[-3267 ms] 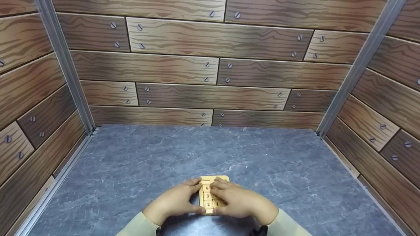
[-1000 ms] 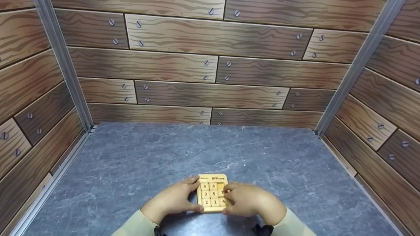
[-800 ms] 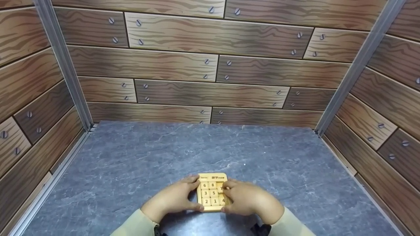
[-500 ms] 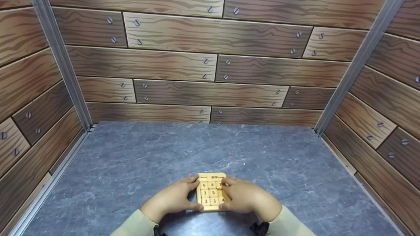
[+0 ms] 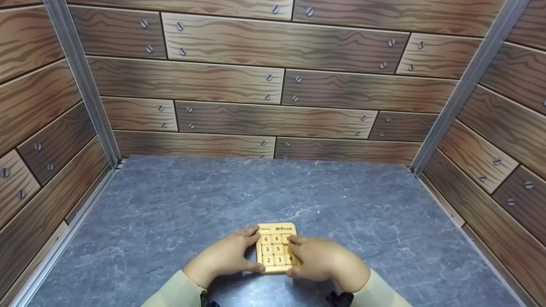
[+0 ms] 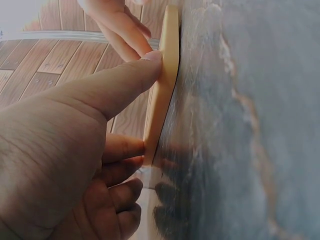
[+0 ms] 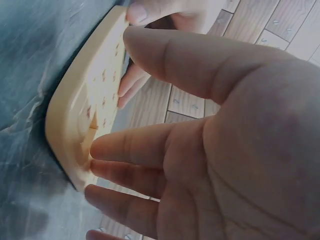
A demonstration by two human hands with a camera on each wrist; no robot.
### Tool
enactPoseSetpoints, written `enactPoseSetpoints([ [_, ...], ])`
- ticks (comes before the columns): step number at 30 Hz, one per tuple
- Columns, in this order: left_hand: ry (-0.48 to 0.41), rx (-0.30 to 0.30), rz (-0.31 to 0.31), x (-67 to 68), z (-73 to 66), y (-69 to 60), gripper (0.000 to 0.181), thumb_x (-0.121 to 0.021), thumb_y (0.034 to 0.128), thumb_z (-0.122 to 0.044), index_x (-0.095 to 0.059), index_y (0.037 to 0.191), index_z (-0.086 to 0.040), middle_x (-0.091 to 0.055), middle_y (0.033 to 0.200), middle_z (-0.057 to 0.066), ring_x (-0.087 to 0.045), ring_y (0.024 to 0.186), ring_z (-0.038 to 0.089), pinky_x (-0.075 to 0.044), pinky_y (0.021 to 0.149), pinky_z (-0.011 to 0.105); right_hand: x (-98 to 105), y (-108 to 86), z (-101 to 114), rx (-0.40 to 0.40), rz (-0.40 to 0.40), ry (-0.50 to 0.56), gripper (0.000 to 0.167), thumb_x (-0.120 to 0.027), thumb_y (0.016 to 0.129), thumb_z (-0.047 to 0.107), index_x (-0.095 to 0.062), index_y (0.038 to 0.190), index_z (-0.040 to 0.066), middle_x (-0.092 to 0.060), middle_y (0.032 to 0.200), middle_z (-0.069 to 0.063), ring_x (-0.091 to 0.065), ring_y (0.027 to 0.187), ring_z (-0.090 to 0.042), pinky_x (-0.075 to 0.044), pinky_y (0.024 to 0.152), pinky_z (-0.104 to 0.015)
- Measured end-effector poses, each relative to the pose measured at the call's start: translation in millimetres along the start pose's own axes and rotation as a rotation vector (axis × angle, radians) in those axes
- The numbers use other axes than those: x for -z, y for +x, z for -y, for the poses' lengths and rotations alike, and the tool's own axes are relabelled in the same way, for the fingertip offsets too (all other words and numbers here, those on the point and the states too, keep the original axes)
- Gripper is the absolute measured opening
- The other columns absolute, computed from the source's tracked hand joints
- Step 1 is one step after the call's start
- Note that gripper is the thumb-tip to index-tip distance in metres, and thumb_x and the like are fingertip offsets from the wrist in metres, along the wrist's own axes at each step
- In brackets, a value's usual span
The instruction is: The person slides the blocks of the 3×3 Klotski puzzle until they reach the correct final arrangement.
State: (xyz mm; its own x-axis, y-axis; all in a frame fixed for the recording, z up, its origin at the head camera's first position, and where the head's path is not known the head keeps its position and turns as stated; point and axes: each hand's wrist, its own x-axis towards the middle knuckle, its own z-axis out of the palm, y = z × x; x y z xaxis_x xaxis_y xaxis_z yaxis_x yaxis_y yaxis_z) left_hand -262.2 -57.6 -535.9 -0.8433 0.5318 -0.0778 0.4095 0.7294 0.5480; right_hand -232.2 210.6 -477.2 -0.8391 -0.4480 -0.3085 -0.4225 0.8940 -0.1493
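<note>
I had the left hand [image 5: 226, 256] pinching the left side of the number puzzle [image 5: 278, 249], which lay on the worktop [image 5: 213, 192] between the side edges, well apart from the far edge. I had the right hand [image 5: 324, 258] ungripped, fingers nearly straight, touching the 7 tile [image 5: 285, 238].

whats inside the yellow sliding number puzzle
Numbered tiles: 6, 8, 3, 5, 2, 1, 4. The right hand partly covers the top right tile, number included, and the gap below.
</note>
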Motion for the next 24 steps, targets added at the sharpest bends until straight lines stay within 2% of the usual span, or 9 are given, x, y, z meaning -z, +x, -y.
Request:
enactPoseSetpoints([
  [4,-0.010,0.004,0.006,0.1,0.0,0.4,0.105,-0.092,0.0886,-0.061,-0.052,0.169,-0.006,-0.039,0.185,0.008,-0.037,0.173,0.037,-0.033,0.142,0.061,2,-6.5,5,0.005,0.020,-0.005,0.078,-0.080,0.099,0.056,-0.064,0.161,0.011,-0.058,0.173,-0.008,-0.060,0.155,-0.041,-0.048,0.132,-0.061],
  [7,-0.013,-0.001,0.005,0.4,-0.1,0.1,0.105,-0.092,0.0885,-0.060,-0.052,0.169,-0.005,-0.040,0.185,0.008,-0.037,0.173,0.037,-0.032,0.142,0.062,5,-12.9,10,0.016,0.035,-0.024,0.063,-0.080,0.099,0.057,-0.078,0.142,0.011,-0.066,0.165,-0.007,-0.067,0.148,-0.039,-0.053,0.127,-0.061],
  [8,-0.015,-0.001,0.005,0.7,-0.2,-0.1,0.105,-0.092,0.0884,-0.060,-0.052,0.169,-0.005,-0.040,0.185,0.008,-0.037,0.173,0.038,-0.032,0.142,0.062,6,-14.9,12,0.021,0.039,-0.032,0.055,-0.080,0.100,0.057,-0.082,0.129,0.012,-0.069,0.162,-0.007,-0.069,0.145,-0.039,-0.054,0.126,-0.061],
  [11,-0.016,-0.001,0.007,1.0,-0.3,-0.1,0.105,-0.092,0.0885,-0.060,-0.052,0.169,-0.005,-0.039,0.185,0.008,-0.036,0.173,0.038,-0.032,0.142,0.063,7,-19.6,16,0.040,0.042,-0.069,0.047,-0.080,0.100,0.058,-0.084,0.113,0.012,-0.072,0.157,-0.006,-0.072,0.141,-0.038,-0.056,0.123,-0.060],
  [17,-0.026,0.006,0.020,0.7,0.2,0.8,0.105,-0.091,0.0897,-0.060,-0.051,0.169,-0.006,-0.039,0.185,0.007,-0.035,0.174,0.037,-0.032,0.141,0.063,6,-24.3,23,0.031,0.039,-0.097,0.061,-0.080,0.098,0.060,-0.082,0.140,0.015,-0.074,0.155,-0.005,-0.072,0.142,-0.037,-0.056,0.124,-0.059],
  [24,-0.020,-0.007,0.006,1.0,-0.3,0.4,0.106,-0.092,0.0884,-0.060,-0.051,0.169,-0.005,-0.038,0.185,0.008,-0.035,0.173,0.038,-0.032,0.141,0.063,2,-21.2,24,0.025,0.013,-0.107,0.065,-0.081,0.096,0.059,-0.081,0.139,0.011,-0.076,0.153,-0.007,-0.074,0.138,-0.038,-0.059,0.120,-0.057],
])
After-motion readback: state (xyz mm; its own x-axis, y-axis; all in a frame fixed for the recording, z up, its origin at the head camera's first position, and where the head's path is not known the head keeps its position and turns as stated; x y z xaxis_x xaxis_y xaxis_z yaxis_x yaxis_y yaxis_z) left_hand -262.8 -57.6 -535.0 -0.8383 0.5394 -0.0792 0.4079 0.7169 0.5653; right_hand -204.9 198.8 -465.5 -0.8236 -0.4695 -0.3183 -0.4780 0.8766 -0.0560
